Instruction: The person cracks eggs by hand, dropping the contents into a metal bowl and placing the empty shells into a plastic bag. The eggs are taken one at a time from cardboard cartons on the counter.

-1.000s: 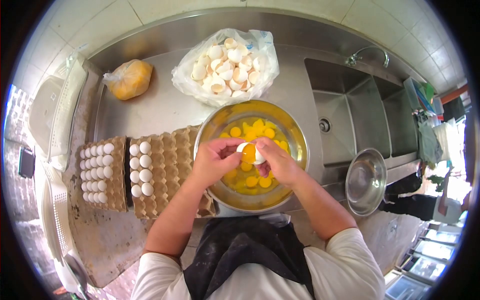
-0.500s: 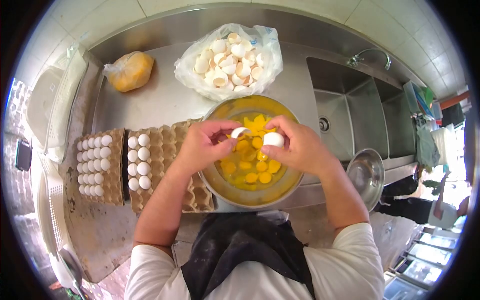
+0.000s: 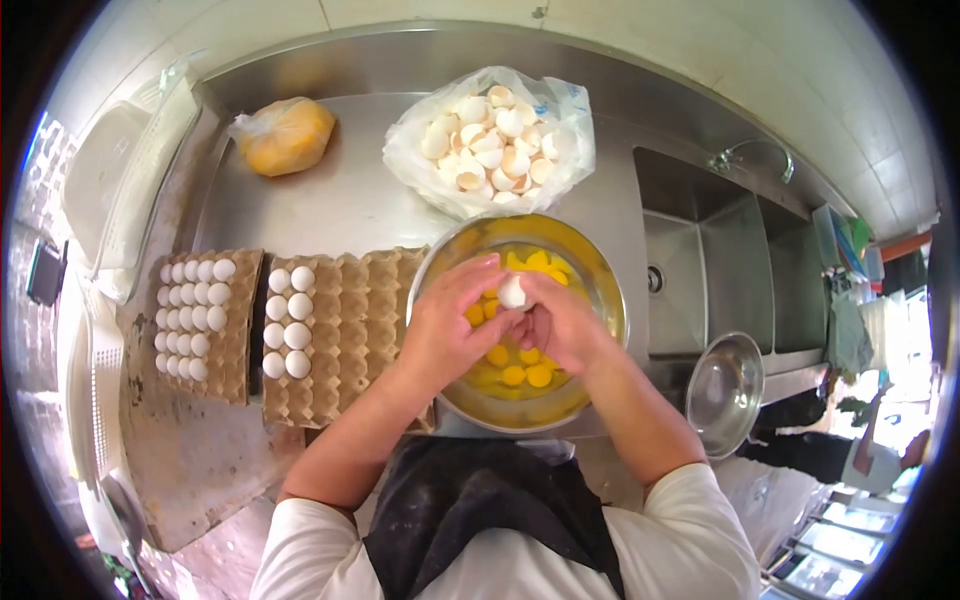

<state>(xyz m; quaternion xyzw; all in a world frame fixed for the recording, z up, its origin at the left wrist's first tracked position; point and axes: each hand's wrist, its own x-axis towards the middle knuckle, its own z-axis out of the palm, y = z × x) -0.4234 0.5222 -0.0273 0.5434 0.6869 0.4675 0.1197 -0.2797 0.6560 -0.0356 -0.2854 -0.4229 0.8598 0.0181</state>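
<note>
A steel bowl (image 3: 600, 240) holds many raw eggs, with several yellow yolks (image 3: 514, 376) showing. Over it, my right hand (image 3: 567, 325) grips a white eggshell (image 3: 512, 292). My left hand (image 3: 452, 318) is beside the shell, fingers stretched out and thumb pointing towards it; its palm side is hidden. Just behind the bowl, a clear plastic bag (image 3: 420, 190) is full of broken eggshells (image 3: 488, 150). Left of the bowl, a cardboard egg tray (image 3: 350, 330) has whole white eggs (image 3: 297, 335) in its left columns.
Another egg tray (image 3: 240, 340) with several rows of eggs lies farther left. A knotted bag of yellow-orange contents (image 3: 290, 137) sits at the back left. To the right are a double sink (image 3: 675, 300), a faucet (image 3: 750, 155) and an empty steel bowl (image 3: 725, 395).
My hands have come together over the bowl. The two separate shell pieces are now one visible shell in my right hand, and my left fingers have straightened. The view has shifted slightly.
</note>
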